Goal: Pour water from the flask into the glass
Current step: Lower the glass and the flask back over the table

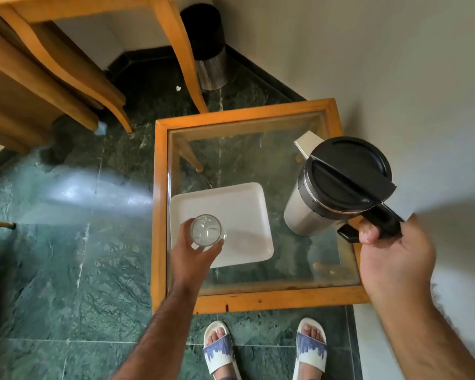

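At frame centre, the left hand (194,253) wraps the glass (205,229) over a white tray (247,215) on the glass-topped bench (159,215). At right, the right hand (392,250) grips the flask (337,185) handle; flask seemingly lifted.

Right hand (392,253) grips the black handle of the steel flask (337,185), lid on, held above the glass-topped table (231,300). Left hand (195,253) wraps the clear glass (205,229) over the white tray (239,204).
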The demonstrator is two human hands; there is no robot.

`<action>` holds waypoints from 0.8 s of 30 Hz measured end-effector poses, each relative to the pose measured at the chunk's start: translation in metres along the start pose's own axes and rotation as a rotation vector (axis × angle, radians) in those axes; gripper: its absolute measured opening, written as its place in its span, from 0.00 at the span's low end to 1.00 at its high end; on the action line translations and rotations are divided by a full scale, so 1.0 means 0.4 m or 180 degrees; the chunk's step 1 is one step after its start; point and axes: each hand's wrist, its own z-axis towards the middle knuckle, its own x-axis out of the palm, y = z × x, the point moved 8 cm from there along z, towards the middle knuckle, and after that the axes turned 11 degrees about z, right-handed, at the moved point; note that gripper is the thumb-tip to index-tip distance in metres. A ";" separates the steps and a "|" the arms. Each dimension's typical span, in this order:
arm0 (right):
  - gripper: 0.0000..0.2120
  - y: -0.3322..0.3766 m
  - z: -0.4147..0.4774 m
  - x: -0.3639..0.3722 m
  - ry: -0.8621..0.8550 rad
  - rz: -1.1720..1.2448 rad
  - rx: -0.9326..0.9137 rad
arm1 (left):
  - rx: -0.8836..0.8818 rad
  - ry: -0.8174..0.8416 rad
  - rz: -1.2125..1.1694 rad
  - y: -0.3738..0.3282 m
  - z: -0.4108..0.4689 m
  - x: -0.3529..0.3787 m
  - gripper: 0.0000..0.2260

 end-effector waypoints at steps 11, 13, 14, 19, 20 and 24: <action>0.20 -0.070 0.006 0.007 0.0193 -0.0171 -0.0196 | -0.0011 -0.0061 -0.0049 0.040 0.039 0.053 0.30; 0.20 -0.089 0.008 0.008 0.0141 0.0325 0.0040 | -0.0008 -0.0071 -0.0053 0.043 0.042 0.051 0.30; 0.21 -0.096 0.012 0.009 0.0154 0.0411 0.0073 | -0.0010 -0.0076 -0.0054 0.045 0.044 0.051 0.30; 0.22 -0.111 0.012 0.011 0.0202 0.0481 0.0129 | -0.0053 -0.0100 -0.0019 0.058 0.049 0.053 0.30; 0.21 -0.109 0.007 0.006 0.0150 0.0208 0.0091 | -0.0056 -0.0106 -0.0020 0.059 0.049 0.054 0.30; 0.19 -0.128 -0.002 -0.008 -0.0022 0.0261 0.0013 | -0.0047 -0.0083 0.0039 0.065 0.050 0.060 0.30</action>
